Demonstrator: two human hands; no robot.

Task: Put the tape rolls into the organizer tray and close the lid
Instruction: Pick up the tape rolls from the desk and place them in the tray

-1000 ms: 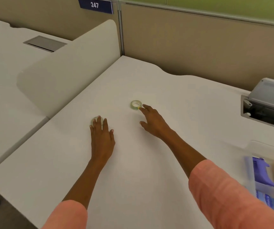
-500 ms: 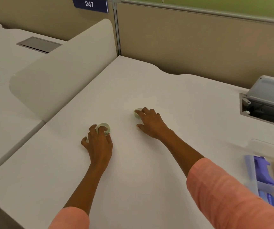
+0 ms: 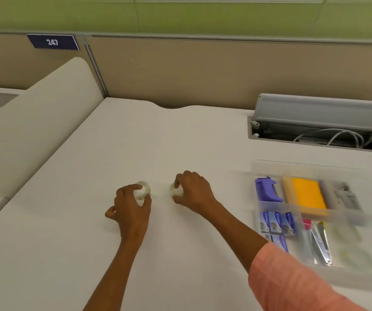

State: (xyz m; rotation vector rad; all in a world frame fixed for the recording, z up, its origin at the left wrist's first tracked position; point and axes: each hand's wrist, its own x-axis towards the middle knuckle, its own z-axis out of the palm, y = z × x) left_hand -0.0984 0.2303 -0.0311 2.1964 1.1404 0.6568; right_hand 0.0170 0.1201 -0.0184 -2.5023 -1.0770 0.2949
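one tape roll point(image 3: 143, 191) is pinched in the left hand point(image 3: 131, 209) grip, another tape roll point(image 3: 176, 191) in the right hand point(image 3: 194, 191) grip, mid table point(image 3: 90, 198); organizer tray point(image 3: 310, 221) is seen open near the right edge.

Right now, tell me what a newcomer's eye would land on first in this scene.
First the two hands at the middle of the white desk, the left hand and the right hand each closed on a small clear tape roll: left roll, right roll. Next the open organizer tray at the right, with its bright yellow pad and purple tool. Behind it, an open cable hatch shows white cords.
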